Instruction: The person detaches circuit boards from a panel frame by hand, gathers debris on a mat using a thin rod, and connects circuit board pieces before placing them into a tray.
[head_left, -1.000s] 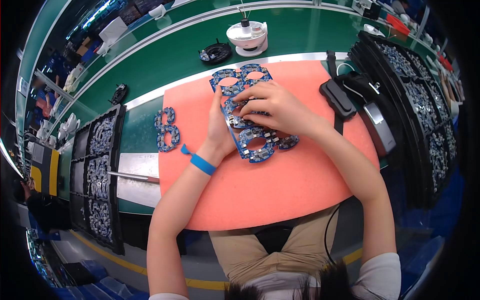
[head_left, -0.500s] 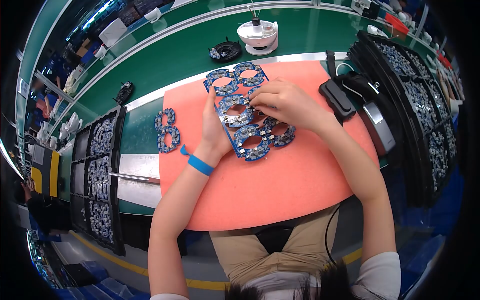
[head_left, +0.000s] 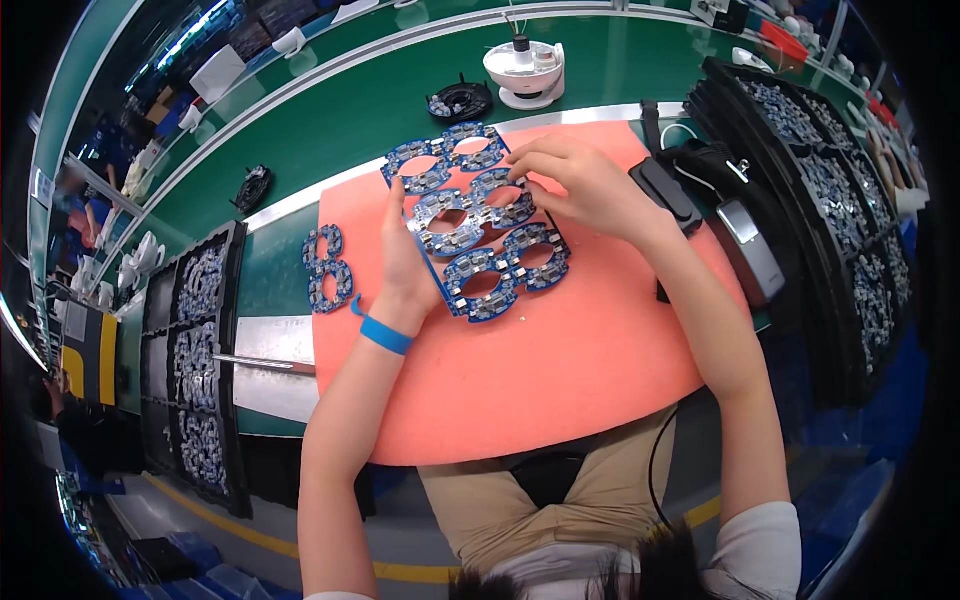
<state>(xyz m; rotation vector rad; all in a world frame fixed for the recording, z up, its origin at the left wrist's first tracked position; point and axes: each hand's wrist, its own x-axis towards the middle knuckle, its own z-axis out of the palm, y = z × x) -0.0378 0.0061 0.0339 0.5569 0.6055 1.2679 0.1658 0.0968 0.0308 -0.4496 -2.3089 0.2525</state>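
Observation:
A panel of blue circuit boards (head_left: 466,268), ring-shaped and joined in rows, is tilted above the salmon-coloured mat (head_left: 520,400). My left hand (head_left: 408,265), with a blue band on its wrist, grips the panel's left edge, thumb along the rim and the other fingers hidden beneath. At the panel's right edge, my right hand (head_left: 590,190) has its fingertips bent onto the middle row; the exact contact is partly hidden. On the mat's left side lies a separate pair of joined ring boards (head_left: 330,285). A tiny pale speck (head_left: 523,318) lies below the panel.
Black trays of boards stand left (head_left: 205,370) and stacked right (head_left: 830,200). A metal tool (head_left: 265,362) rests on a metal plate at left. Beyond the mat are a white device (head_left: 525,75) and a black round part (head_left: 460,101). A black case (head_left: 665,195) lies at right.
The panel and my left hand have shifted slightly left in view. My right fingers have moved off the panel's middle toward its right edge, uncovering more rings. The pale speck now shows on the mat.

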